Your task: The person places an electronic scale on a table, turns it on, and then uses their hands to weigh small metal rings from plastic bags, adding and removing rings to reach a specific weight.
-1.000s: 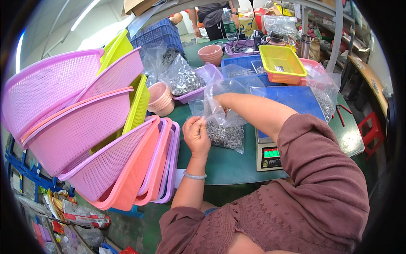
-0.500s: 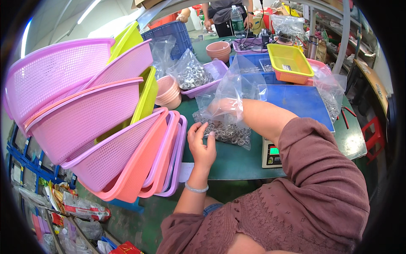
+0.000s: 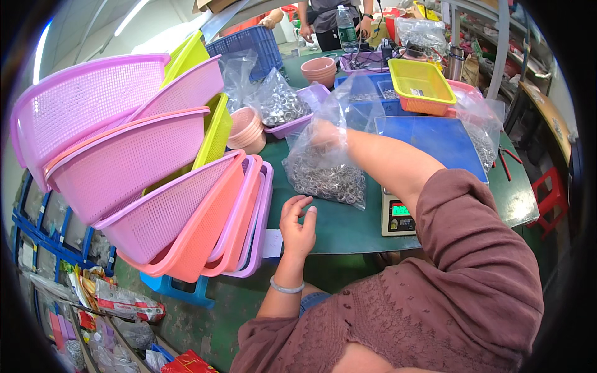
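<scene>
A clear plastic bag (image 3: 333, 180) filled with small silver metal rings rests on the green table in front of me. My right hand (image 3: 326, 135) is at the upper part of this bag, seen through the plastic, with its fingers too veiled to make out. Just nearer than the bag is my left hand (image 3: 298, 224), holding nothing, its fingers loosely bent and apart. To the right, a scale with a blue platform (image 3: 429, 140) and a lit green display (image 3: 401, 209) lies partly under my right forearm.
Stacked pink, coral and yellow-green plastic baskets (image 3: 137, 143) rise close on the left. Beyond are pinkish pots (image 3: 246, 132), another bag of rings (image 3: 280, 102) and a yellow basket (image 3: 423, 82). Red-handled pliers (image 3: 510, 163) lie at the right. A person (image 3: 333, 25) stands across the table.
My right hand has risen slightly at the bag, whose upper plastic has shifted. My left hand, previously at the bag's near edge, is now lower and apart from it.
</scene>
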Demonstrator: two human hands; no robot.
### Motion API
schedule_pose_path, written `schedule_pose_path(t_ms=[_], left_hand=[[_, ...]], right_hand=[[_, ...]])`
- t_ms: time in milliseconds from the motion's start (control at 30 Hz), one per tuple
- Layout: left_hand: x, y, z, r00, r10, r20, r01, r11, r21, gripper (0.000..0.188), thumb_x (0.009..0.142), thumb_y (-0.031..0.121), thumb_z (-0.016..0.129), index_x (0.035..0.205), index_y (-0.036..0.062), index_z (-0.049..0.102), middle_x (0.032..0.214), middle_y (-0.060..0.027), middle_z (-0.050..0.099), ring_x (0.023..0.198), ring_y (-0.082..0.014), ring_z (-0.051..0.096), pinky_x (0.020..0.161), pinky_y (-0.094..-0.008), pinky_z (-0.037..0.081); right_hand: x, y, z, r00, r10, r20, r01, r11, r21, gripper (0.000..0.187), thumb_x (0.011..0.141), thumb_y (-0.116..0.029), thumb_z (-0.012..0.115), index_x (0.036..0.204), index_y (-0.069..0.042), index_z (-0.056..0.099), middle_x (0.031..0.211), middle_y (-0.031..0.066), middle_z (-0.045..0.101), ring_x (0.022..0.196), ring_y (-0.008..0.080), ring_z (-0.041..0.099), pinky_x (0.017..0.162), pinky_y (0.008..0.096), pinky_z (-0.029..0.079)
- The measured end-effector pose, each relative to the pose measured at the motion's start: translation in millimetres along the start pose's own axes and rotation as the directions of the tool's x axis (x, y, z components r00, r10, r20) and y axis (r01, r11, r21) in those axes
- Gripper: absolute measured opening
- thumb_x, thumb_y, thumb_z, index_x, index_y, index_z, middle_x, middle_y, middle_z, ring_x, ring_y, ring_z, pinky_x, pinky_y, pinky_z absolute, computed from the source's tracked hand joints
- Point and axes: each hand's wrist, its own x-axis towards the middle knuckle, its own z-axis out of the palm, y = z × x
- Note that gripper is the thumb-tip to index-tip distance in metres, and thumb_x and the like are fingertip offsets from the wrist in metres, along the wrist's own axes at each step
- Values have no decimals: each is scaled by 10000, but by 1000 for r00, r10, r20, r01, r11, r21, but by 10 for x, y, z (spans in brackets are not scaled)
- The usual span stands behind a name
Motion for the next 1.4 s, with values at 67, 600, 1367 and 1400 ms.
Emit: schedule_pose_path(t_ms=[67, 600, 1367, 1400], left_hand=[[-31, 8, 47, 1000, 19, 19, -18, 999, -39, 195, 747, 58, 570, 937, 25, 601, 1018, -118, 523, 807, -174, 537, 662, -253, 452], [-313, 182, 114, 960, -173, 220, 200, 974, -104, 192, 789, 68, 556, 961, -7, 595, 953, -64, 556, 820, -102, 516, 716, -224, 416], [-97, 336, 476, 697, -132, 705, 713, 19, -701, 412, 896, 313, 388, 1178, 16, 427, 1093, -177, 528, 974, -271, 536, 845, -371, 438], [-70, 412, 551, 681, -113, 723, 718, -87, -690, 427, 899, 344, 362, 1174, 25, 430, 1104, -188, 514, 1002, -293, 515, 875, -402, 412]], right_hand=[[1, 23, -112, 994, 111, 13, -112, 993, 37, 285, 583, -203, 636, 806, -25, 640, 763, 131, 619, 680, 240, 603, 613, 349, 482], [-246, -94, -124, 840, 504, 201, -224, -15, 975, 92, 757, -107, 481, 796, -73, 557, 714, 81, 549, 605, 222, 545, 538, 397, 456], [-1219, -182, -1053, 954, 250, 167, -167, -24, 986, 255, 696, 77, 594, 935, 20, 527, 777, 89, 561, 686, 166, 558, 605, 262, 481], [-1409, -277, -1122, 964, 223, 144, -157, 41, 987, 235, 708, 57, 591, 931, 15, 532, 807, 86, 566, 700, 144, 559, 608, 242, 473]])
